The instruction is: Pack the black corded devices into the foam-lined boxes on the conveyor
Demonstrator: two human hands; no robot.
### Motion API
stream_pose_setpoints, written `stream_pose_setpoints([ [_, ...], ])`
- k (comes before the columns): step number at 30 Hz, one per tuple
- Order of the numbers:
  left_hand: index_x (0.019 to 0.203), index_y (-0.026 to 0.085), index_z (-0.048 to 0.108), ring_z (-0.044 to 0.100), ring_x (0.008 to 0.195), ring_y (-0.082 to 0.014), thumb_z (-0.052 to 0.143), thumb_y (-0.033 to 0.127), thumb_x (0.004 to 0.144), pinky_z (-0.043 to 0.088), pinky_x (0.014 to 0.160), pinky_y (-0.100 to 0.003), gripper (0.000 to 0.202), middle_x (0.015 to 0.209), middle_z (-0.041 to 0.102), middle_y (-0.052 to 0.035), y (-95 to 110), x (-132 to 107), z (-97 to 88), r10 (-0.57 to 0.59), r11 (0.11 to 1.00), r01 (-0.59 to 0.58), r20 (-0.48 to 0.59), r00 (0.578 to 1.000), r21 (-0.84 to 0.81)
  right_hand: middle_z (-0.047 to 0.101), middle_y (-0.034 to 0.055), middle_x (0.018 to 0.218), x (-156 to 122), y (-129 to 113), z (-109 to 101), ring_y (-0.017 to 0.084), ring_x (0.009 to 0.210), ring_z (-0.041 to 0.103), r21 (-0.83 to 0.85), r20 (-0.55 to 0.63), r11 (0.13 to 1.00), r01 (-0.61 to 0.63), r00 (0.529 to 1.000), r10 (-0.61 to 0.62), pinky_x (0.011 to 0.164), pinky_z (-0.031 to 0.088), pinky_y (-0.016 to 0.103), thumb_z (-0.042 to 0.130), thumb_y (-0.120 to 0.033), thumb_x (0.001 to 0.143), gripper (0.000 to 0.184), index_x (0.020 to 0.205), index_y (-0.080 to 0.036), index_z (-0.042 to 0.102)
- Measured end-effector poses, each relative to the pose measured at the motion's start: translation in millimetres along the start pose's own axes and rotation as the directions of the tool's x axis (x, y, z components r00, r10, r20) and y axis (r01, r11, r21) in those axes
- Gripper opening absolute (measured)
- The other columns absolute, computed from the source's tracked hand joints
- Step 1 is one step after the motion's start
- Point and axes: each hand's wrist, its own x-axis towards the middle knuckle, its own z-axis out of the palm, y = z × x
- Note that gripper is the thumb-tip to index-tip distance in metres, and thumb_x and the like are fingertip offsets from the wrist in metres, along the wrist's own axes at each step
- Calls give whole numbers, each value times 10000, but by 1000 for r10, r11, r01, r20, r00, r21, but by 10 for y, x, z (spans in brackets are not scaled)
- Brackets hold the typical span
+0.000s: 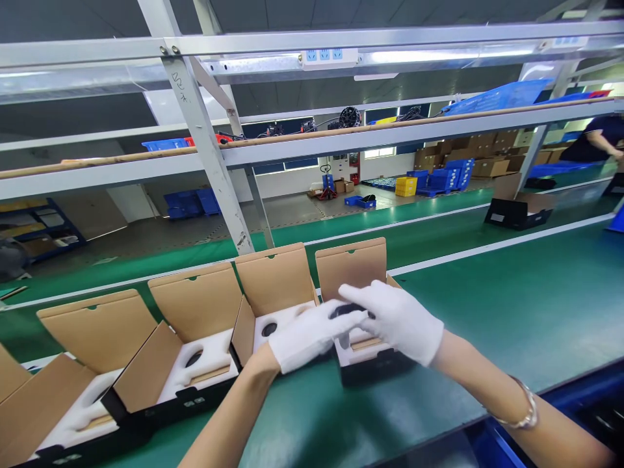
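Both my hands wear white gloves and meet above the rightmost open box point(351, 263), a black carton with a brown inside. Between them is a black, rounded part point(347, 311), mostly covered by the gloves, so its exact kind cannot be made out. My left hand point(314, 331) closes on its left side with fingers pointing right. From the right, my right hand point(397, 318) has its fingers bent round it, slightly blurred. Under the hands, white foam point(344, 354) and a brown cardboard strip point(365, 344) show inside this box.
Left of my hands several similar cartons stand open in a row, among them one box point(195, 302) with a dark round piece point(269, 329) visible in its neighbour's foam. Another open carton point(517, 211) sits on the green belt point(487, 273). A metal post point(209, 136) rises behind; a co-worker point(597, 140) is far right.
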Motion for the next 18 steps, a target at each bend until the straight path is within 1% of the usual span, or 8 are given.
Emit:
stream_pose_setpoints([
  [2, 1113, 277, 641, 583, 776, -141, 509, 610, 900, 448, 711, -238, 417, 926, 665, 25, 13, 162, -99, 83, 992, -79, -38, 996, 98, 716, 70, 1026, -1, 124, 47, 211, 920, 642, 186, -71, 962, -198, 974, 214, 819, 505, 342, 547, -318, 915, 364, 1263, -216, 581],
  [5, 1162, 237, 616, 592, 933, -179, 416, 479, 962, 436, 939, -309, 371, 1071, 662, -16, -94, 466, -101, 162, 969, -138, -103, 981, 207, 734, 41, 970, -5, 284, 82, 178, 808, 673, 511, 58, 752, -417, 889, 454, 784, 534, 330, 493, -423, 933, 284, 1083, -207, 598],
  [8, 1162, 167, 578, 576, 1059, -202, 313, 426, 989, 398, 1042, -366, 409, 1142, 647, -86, -260, 771, 103, 188, 959, -162, -91, 978, 233, 712, 29, 843, 2, 389, 152, 163, 687, 655, 725, 188, 531, -439, 868, 461, 693, 556, 322, 473, -446, 930, 304, 1034, -178, 572],
  [11, 1120, 143, 564, 635, 910, -192, 53, 529, 990, 511, 852, -336, 654, 1025, 674, -103, -371, 960, 341, 123, 974, -126, 31, 992, 187, 702, 30, 812, 4, 533, 281, 193, 730, 685, 818, 248, 401, -413, 882, 401, 695, 578, 352, 485, -460, 928, 379, 1159, -166, 545],
  [12, 1108, 137, 563, 634, 773, -184, -47, 567, 960, 522, 729, -317, 760, 903, 676, -90, -386, 995, 382, 83, 979, -95, 74, 994, 179, 714, 47, 862, 0, 594, 322, 205, 772, 697, 810, 235, 418, -411, 881, 411, 715, 582, 366, 504, -470, 919, 411, 1196, -167, 535],
  [14, 1102, 143, 563, 548, 564, -158, -104, 644, 911, 459, 548, -287, 856, 727, 635, -45, -387, 1048, 378, 23, 980, -52, 150, 988, 193, 706, 109, 1104, -11, 718, 374, 231, 958, 694, 745, 123, 548, -379, 886, 446, 823, 576, 394, 578, -467, 879, 532, 1314, -174, 488],
  [16, 1089, 161, 581, 511, 549, -146, 92, 729, 916, 427, 531, -280, 769, 721, 629, -25, -372, 1111, 275, 5, 966, -57, 199, 980, 252, 586, 142, 1368, -12, 826, 392, 252, 1205, 596, 606, -24, 729, -319, 908, 417, 992, 509, 415, 639, -426, 845, 664, 1427, -189, 424],
  [18, 1071, 174, 608, 558, 649, -152, 368, 725, 900, 467, 623, -286, 625, 812, 657, -28, -368, 1206, 134, -3, 935, -81, 237, 972, 345, 566, 122, 1405, 13, 912, 410, 257, 1273, 544, 409, -12, 877, -252, 960, 281, 1069, 445, 423, 616, -406, 875, 624, 1446, -214, 453],
])
